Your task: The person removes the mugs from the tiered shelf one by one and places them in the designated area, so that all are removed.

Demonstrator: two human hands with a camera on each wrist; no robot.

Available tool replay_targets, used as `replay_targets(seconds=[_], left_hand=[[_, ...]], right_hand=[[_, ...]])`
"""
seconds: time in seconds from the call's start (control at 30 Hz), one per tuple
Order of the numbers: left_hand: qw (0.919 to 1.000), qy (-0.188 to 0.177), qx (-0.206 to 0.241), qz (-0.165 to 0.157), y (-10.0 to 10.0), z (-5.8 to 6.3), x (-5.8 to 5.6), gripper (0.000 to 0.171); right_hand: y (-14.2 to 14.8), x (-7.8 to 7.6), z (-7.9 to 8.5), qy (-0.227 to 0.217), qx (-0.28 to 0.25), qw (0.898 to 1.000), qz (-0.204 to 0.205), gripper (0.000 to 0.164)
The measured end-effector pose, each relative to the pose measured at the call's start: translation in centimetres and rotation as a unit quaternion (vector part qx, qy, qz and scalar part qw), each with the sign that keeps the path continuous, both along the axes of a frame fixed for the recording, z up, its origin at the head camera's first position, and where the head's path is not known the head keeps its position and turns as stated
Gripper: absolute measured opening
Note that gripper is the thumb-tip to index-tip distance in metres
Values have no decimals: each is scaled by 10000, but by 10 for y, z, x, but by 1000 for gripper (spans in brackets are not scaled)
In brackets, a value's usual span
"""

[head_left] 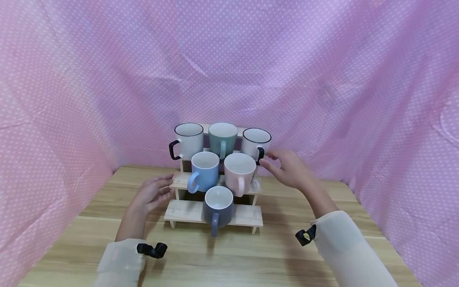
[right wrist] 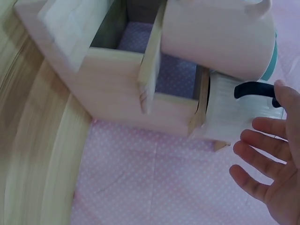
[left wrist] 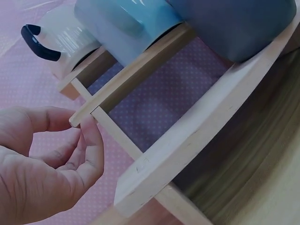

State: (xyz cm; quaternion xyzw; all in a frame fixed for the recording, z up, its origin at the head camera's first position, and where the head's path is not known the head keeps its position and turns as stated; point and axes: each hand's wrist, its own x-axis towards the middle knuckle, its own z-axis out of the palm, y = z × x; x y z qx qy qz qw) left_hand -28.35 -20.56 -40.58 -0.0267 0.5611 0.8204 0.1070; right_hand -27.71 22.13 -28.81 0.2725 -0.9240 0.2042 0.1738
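Note:
A three-step wooden rack (head_left: 179,210) carries all the mugs. My left hand (head_left: 153,193) is at its left side; in the left wrist view its thumb and index finger (left wrist: 93,145) pinch the end of the middle board (left wrist: 86,111). On the top step's right stands a white mug (head_left: 252,149) with a black rim and black handle (right wrist: 255,89). Beside that mug is my right hand (head_left: 289,169), fingers spread and loosely bent, the thumb tip right at the handle. A pink mug (head_left: 236,169) and a light blue mug (head_left: 206,175) share the middle step.
Another black-rimmed white mug (head_left: 191,145) and a green mug (head_left: 216,139) are also on the top step. A dark grey mug (head_left: 224,211) stands on the lowest board. The rack rests on a wood-grain table (head_left: 201,263), with pink dotted cloth (head_left: 229,59) hanging behind and at both sides.

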Motion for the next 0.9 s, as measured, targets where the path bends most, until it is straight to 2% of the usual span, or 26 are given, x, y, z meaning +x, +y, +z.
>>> replay_targets(seconds=[0.17,0.27,0.37,0.47,0.63,0.77,0.87,0.9], left_hand=[[9999,-17,136,32,0,0,2,42],[9999,17,136,-2,2,0,2,39],[9999,-1,117,70,4,-1,1,35],[9999,-16,108,48,4,-2,1,38],[9999,-60,102,50,3,-2,0,50],[10000,-53,63,51,2,1,1,53],[10000,-30,39,33,2,1,2,53],[10000,-32,42,30,2,1,2,53]], right_hand=[[-8,-2,0,-547,-1014,9933,-73,34],[-10,-3,-1,-1095,-1787,9778,-60,37],[-12,-4,-2,-1752,-2578,9502,60,39],[-14,-3,-2,-2347,-3215,9172,173,39],[-14,-6,-1,-2970,-3605,8839,244,43],[-16,-8,1,-3405,-4022,8488,429,40],[-17,-8,0,-3637,-4396,8185,667,35],[-17,-8,0,-3665,-4460,8134,719,34]])
